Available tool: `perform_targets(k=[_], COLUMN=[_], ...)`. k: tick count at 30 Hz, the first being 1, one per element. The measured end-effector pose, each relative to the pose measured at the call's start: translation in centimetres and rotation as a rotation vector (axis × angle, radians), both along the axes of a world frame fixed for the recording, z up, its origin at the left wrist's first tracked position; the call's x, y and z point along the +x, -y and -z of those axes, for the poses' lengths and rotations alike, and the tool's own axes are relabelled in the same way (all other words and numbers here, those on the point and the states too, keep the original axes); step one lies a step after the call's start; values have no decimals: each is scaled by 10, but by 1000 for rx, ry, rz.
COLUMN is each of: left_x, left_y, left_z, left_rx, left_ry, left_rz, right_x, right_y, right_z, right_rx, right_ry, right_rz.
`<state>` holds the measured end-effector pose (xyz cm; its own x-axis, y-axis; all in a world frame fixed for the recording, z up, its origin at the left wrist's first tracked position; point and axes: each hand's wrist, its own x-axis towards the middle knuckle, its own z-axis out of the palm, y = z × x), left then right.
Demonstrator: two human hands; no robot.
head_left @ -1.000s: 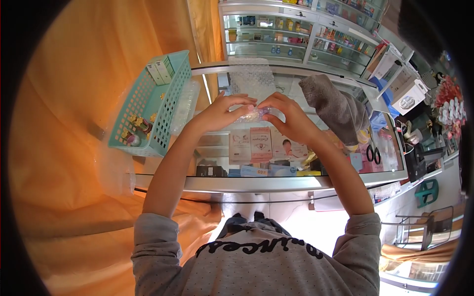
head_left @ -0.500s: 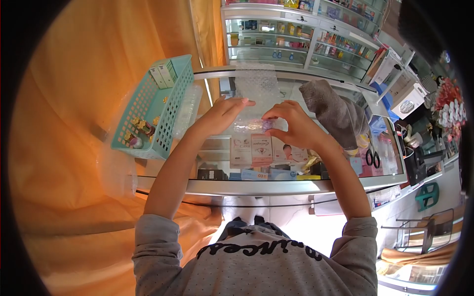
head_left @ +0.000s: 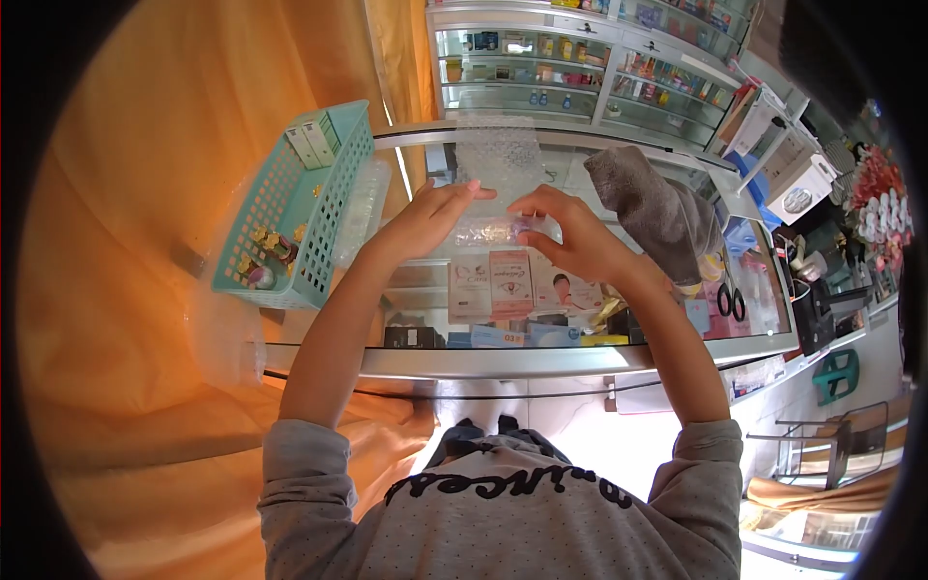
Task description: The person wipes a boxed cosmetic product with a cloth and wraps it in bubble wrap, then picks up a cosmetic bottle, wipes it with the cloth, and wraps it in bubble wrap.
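A small item with purple and gold showing lies rolled in clear bubble wrap [head_left: 483,232] on the glass counter. More of the bubble wrap sheet [head_left: 498,159] stretches flat behind the roll. My left hand [head_left: 437,220] is at the roll's left end, fingers stretched out toward the sheet and holding nothing. At the right end my right hand [head_left: 570,235] arches over the roll, thumb and fingers apart, the thumb overlapping the wrap. Under the glass, close to my hands, are pink and white boxes [head_left: 512,285].
A teal basket [head_left: 333,237] with boxes and gold-topped bottles stands left. To the right lie a grey towel [head_left: 657,213] and black-handled scissors [head_left: 732,302]. Stocked glass shelves [head_left: 527,72] rise behind the counter, and an orange curtain [head_left: 145,338] hangs left.
My right thumb and fingers have loosened from the purple end of the roll, and the fingers have shifted away from me. My left hand stays stretched out near the roll's left end.
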<state>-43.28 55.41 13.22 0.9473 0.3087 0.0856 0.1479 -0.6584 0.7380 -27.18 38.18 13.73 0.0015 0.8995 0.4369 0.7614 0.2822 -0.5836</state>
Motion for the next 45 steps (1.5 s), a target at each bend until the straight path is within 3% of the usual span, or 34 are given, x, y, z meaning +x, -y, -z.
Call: perform_targets(k=[3, 11, 14, 18, 20, 25, 32, 38, 45], left_x=[-3, -3, -3, 1, 2, 1, 3, 2, 2], left_y=[6, 8, 7, 1, 0, 0, -5, -2, -1], left_z=[-8, -11, -8, 1, 2, 6, 8, 6, 5], left_rx=[-2, -12, 9, -48, -24, 180, 120, 149, 120], left_ry=[-48, -89, -68, 86, 186, 83, 42, 32, 49], left_rz=[-36, -60, -63, -23, -31, -28, -40, -58, -45], right_x=[3, 5, 9, 13, 12, 12, 9, 9, 8], right_y=[-3, -3, -6, -9, -6, 2, 3, 0, -2], right_z=[2, 3, 6, 8, 4, -7, -8, -3, 2], right_rx=[-28, 120, 95, 71, 107, -42, -120, 7, 20], right_ry=[-101, 146, 96, 59, 214, 86, -87, 14, -50], right_rz=[29, 25, 20, -5, 5, -74, -77, -38, -10])
